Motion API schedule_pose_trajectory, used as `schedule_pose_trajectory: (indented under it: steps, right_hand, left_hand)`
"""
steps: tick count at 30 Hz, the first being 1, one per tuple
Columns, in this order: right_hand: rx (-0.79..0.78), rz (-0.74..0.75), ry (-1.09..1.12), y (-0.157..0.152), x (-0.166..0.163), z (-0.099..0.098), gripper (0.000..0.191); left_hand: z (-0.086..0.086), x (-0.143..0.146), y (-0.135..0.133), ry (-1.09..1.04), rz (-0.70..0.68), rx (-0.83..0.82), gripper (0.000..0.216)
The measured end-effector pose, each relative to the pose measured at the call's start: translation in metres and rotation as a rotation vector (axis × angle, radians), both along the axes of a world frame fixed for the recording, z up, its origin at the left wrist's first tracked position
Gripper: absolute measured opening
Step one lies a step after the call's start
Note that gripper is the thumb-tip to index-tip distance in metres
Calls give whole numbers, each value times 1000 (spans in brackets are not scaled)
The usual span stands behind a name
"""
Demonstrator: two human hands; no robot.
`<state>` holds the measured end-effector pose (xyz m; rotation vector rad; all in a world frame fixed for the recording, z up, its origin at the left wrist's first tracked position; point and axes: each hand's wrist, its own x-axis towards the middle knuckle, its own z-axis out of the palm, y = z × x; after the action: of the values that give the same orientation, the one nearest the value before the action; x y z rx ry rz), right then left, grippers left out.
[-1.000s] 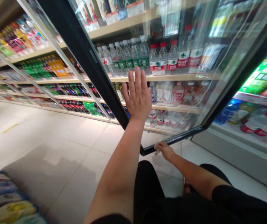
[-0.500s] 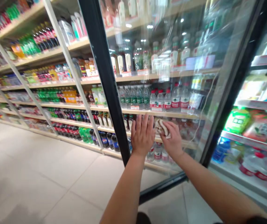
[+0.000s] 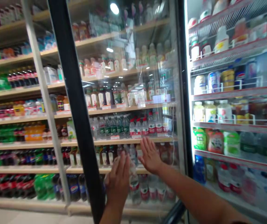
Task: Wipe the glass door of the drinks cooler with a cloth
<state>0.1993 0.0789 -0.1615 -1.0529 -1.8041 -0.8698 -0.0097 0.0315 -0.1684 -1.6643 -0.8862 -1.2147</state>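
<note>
An open glass door (image 3: 133, 77) in a black frame stands in front of me. My left hand (image 3: 117, 183), smeared by motion, is low on the pane near the frame's left upright. A pale crumpled cloth (image 3: 131, 168) shows at its fingers, mostly hidden behind them, and the hand presses it towards the glass. My right hand (image 3: 150, 155) is higher and to the right, flat against the pane or very close to it, its fingers apart and nothing in it.
Through the pane, shelves hold water bottles (image 3: 138, 127) and other drinks. Soda bottles (image 3: 14, 185) fill the shelving on the left. A lit fridge (image 3: 236, 126) with racked drinks is open on the right. Tiled floor (image 3: 19, 214) shows at lower left.
The view has tilted up and turned right. The cloth has passed from my right hand to my left. My right hand has opened flat on the upper side, and my left now sits lower.
</note>
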Motion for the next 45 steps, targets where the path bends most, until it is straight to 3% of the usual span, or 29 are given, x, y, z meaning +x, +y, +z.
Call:
schedule_pose_trajectory:
  steps: [2,4,9,11,17,22,24,28,30,36,38,42,43,45]
  right_hand:
    - [2,-30,-24,10,-2,-7,85]
    - [12,-32,-30,14,-5,-11,85]
    - [141,-3,-3,17,-9,-9,86]
    - [192,16,9,16,-10,-6,85]
    - [208,18,16,17,-12,-6,83]
    - [227,-67,-13,20,-13,-9,83]
    - [266,-89,-18,20,-14,-8,79]
    - [298,-99,-16,18,-15,-6,74]
    - [299,-109,-12,17,-16,-5,74]
    - [310,-144,-24,18,-17,-5,71]
    - [310,-149,-24,18,-17,-5,71]
    - [299,-138,-20,17,-15,-6,73]
    - [290,-136,-18,16,-15,-6,73]
    - [269,-135,-12,14,-14,-7,74]
  left_hand:
    - [-5,-5,-3,67,-26,31,68]
    - [4,-10,-3,147,-62,79,69]
    - [69,-10,4,22,-89,154,72]
    - [80,-1,3,-59,-62,147,74]
    - [51,11,-3,1,-81,64,78]
    - [79,-14,2,-49,-36,54,74]
    - [80,-16,2,8,-35,75,70]
    - [46,-4,1,57,-130,57,68]
    - [38,-3,4,66,-148,30,66]
    - [79,-19,10,-44,-98,84,74]
    - [71,-14,9,-79,-62,70,75]
    - [28,1,3,10,-22,10,73]
    - [25,3,2,22,-17,-3,72]
    - [38,2,0,0,-18,-14,71]
